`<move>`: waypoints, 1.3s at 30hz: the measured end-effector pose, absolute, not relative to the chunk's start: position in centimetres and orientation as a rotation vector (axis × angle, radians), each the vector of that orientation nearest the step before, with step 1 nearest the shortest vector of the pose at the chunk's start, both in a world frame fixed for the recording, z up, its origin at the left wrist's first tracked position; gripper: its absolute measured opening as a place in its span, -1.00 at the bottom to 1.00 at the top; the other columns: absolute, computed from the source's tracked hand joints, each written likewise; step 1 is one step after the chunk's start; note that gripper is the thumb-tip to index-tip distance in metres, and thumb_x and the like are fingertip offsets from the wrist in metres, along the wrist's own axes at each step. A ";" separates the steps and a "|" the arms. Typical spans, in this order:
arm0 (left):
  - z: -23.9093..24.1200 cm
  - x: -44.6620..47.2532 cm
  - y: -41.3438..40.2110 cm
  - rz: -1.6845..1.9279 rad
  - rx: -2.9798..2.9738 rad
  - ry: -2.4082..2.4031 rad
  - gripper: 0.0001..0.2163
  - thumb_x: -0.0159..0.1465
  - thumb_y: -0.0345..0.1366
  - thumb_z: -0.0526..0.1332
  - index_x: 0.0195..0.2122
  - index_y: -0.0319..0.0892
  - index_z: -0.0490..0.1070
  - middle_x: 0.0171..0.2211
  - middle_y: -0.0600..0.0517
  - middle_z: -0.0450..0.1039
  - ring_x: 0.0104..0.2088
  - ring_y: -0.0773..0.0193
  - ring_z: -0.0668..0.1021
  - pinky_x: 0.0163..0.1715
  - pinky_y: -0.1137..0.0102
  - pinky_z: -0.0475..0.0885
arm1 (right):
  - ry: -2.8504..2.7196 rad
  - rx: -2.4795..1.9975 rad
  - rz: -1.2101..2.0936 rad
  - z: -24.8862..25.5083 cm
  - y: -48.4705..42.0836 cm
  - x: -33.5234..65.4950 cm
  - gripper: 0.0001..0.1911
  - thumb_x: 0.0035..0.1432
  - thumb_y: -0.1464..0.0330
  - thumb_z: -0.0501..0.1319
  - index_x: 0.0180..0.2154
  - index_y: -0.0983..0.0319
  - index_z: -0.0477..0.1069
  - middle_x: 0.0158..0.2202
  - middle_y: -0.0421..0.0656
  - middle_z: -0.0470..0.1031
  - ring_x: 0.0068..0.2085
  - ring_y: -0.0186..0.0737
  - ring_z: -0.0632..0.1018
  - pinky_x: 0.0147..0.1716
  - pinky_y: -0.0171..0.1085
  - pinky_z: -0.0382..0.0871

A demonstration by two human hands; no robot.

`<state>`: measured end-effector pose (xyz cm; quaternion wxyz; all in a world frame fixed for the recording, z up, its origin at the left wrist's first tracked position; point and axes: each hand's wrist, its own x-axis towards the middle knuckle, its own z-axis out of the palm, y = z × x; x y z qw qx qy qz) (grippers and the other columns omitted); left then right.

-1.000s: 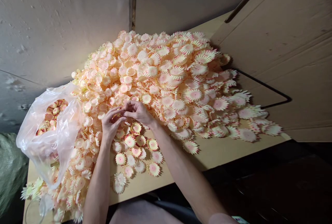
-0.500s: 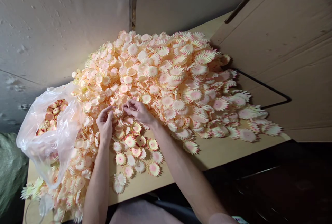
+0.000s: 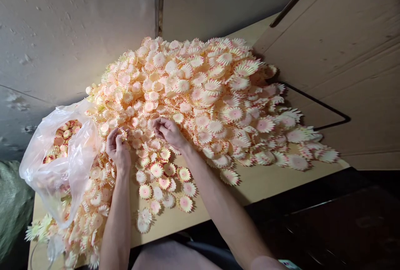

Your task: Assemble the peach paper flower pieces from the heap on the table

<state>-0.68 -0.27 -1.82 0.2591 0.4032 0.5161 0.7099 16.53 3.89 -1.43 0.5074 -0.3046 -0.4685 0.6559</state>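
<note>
A big heap of cream and pink artificial flower heads [image 3: 200,95] covers a light wooden table [image 3: 250,184]. My left hand [image 3: 118,147] rests on the heap's left part, fingers curled and pinched on a small flower head near the plastic bag. My right hand [image 3: 168,130] lies at the heap's near edge, fingers bent and pinched on another flower piece. The two hands are apart. Loose single flower heads [image 3: 164,180] lie flat between my forearms.
A clear plastic bag [image 3: 59,157] with darker flower centres inside sits at the table's left. A grey wall rises behind. Brown cardboard [image 3: 343,53] with a black wire leans at the right. A green sack [image 3: 12,203] lies far left. The floor at right is dark.
My left hand has moved left, away from the right hand and toward the plastic bag. My right hand has shifted slightly up into the heap.
</note>
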 end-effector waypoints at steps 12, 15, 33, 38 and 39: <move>-0.4 1.2 -1.0 1.658 1.393 1.431 -0.73 0.17 -0.19 0.30 -0.15 -0.19 0.44 -0.20 -0.05 0.50 -0.14 0.28 0.54 -0.17 0.45 0.46 | -1.339 -0.747 1.499 -0.9 3.2 16.2 -0.75 -0.06 0.20 0.38 -0.37 0.24 0.53 -0.38 -0.17 0.53 -0.35 -0.29 0.50 -0.31 -0.30 0.39; -0.7 1.1 -0.9 1.632 1.421 1.396 -0.73 0.16 -0.20 0.31 -0.15 -0.21 0.44 -0.20 -0.06 0.51 -0.20 0.29 0.56 -0.23 0.46 0.47 | -1.420 -0.748 1.503 -0.9 3.2 16.1 -0.72 -0.08 0.20 0.40 -0.37 0.26 0.55 -0.39 -0.16 0.53 -0.37 -0.29 0.49 -0.34 -0.30 0.38; -1.7 0.5 -0.9 1.589 1.250 1.290 -0.59 -0.05 -0.24 0.46 -0.14 -0.16 0.53 -0.11 -0.07 0.51 -0.15 0.22 0.58 -0.30 0.50 0.52 | -1.367 -0.880 1.342 -1.1 3.6 16.1 -0.77 0.03 0.21 0.28 -0.46 0.24 0.40 -0.51 -0.24 0.37 -0.47 -0.35 0.36 -0.45 -0.32 0.24; -1.7 0.6 -1.0 1.616 1.281 1.328 -0.60 -0.07 -0.22 0.47 -0.17 -0.16 0.55 -0.16 -0.05 0.53 -0.18 0.25 0.58 -0.31 0.50 0.51 | -1.340 -0.915 1.336 -1.2 3.7 15.9 -0.75 0.03 0.19 0.29 -0.48 0.23 0.39 -0.52 -0.24 0.36 -0.48 -0.35 0.35 -0.46 -0.32 0.25; -1.7 0.6 -1.0 1.629 1.289 1.332 -0.61 -0.06 -0.22 0.46 -0.18 -0.16 0.55 -0.16 -0.05 0.53 -0.19 0.25 0.58 -0.31 0.50 0.50 | -1.327 -0.922 1.336 -1.2 3.7 15.9 -0.74 0.03 0.18 0.29 -0.49 0.23 0.38 -0.53 -0.24 0.36 -0.49 -0.35 0.35 -0.47 -0.33 0.26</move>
